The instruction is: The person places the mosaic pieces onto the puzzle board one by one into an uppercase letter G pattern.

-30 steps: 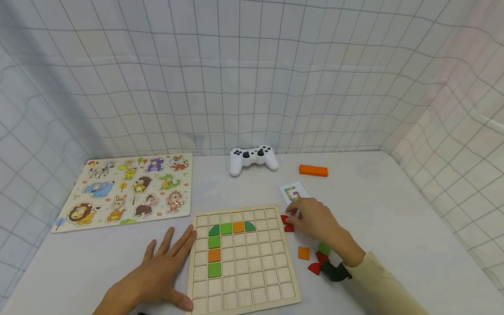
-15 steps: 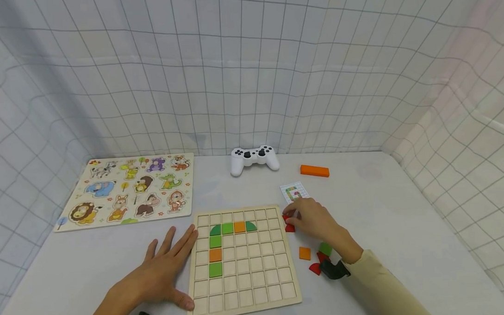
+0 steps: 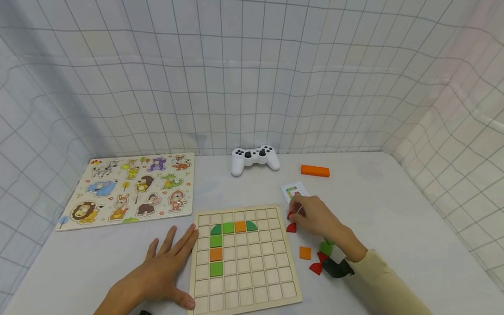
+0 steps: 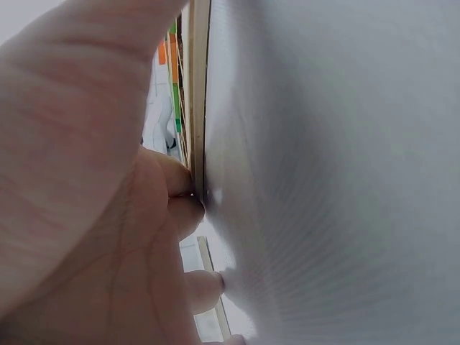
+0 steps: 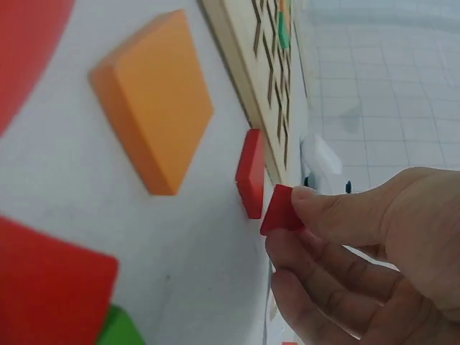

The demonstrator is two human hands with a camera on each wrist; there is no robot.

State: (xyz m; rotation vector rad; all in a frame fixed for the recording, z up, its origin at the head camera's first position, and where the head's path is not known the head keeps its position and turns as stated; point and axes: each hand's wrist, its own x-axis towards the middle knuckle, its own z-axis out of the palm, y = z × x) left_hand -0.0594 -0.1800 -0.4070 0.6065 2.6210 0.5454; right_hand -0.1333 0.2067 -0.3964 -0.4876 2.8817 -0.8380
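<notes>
Beyond the right hand, a white grid-lined wall is rising, similar side walls are flanking it, and a pale, softly lit counter is stretching beneath the hand.

Bright, diffuse light casts soft shadows.

Right hand: pinches a small, flat red piece between thumb and fingers. A second red flat-sided piece lies on the white surface, just beside the pale wooden grid board; contact between them cannot be determined. A thick, four-sided orange tile lies flat, apart from both. Lower left: a large red piece, partly cut off, overlapping a green piece in view. Upper left corner: a blurred red shape. Background: white sheeting with grid lines.
</notes>
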